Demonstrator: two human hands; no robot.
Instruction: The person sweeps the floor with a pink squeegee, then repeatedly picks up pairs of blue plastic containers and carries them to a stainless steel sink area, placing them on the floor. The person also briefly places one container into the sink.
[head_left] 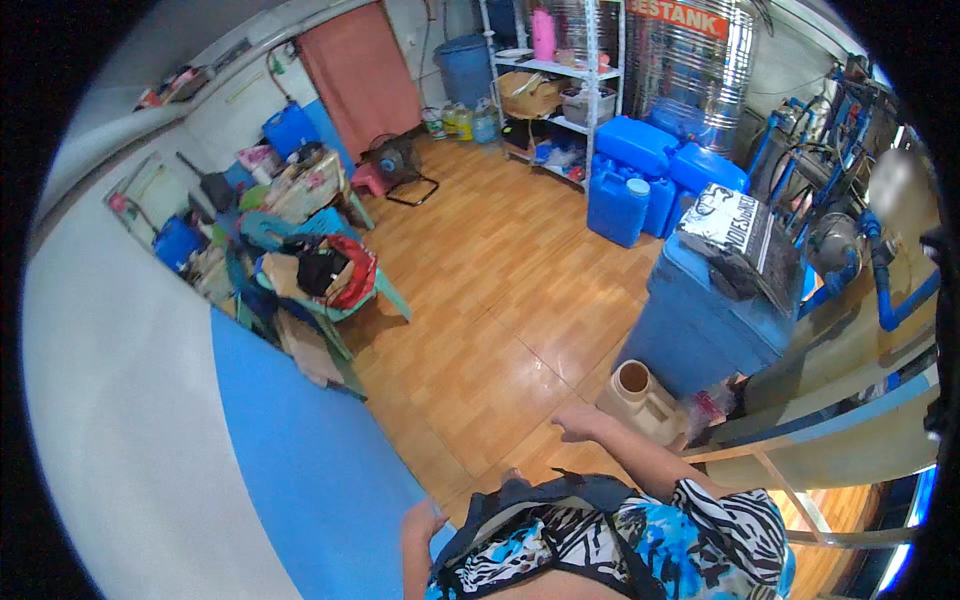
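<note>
My left hand [424,519] is low in the head view, beside the edge of the blue-painted lower part of the wall [300,450]. Its fingers are small and partly turned away, so I cannot make out whether they touch the wall or grip anything. My right hand [577,422] hangs over the tiled floor with its fingers loosely extended and nothing seen in them. Just right of it stands a beige plastic jug [640,400] with a round open top and a side handle. Behind the jug is a large blue bin [690,310] with a printed black-and-white sack [745,240] on its lid.
Blue jerrycans [618,205] are grouped before a shiny metal tank [695,75]. A white shelf rack [590,70] stands beside them. Along the left, a green plastic chair [385,290] holds bags. A black fan [398,170] stands near the pink curtain [360,85]. Pipes [880,270] line the right.
</note>
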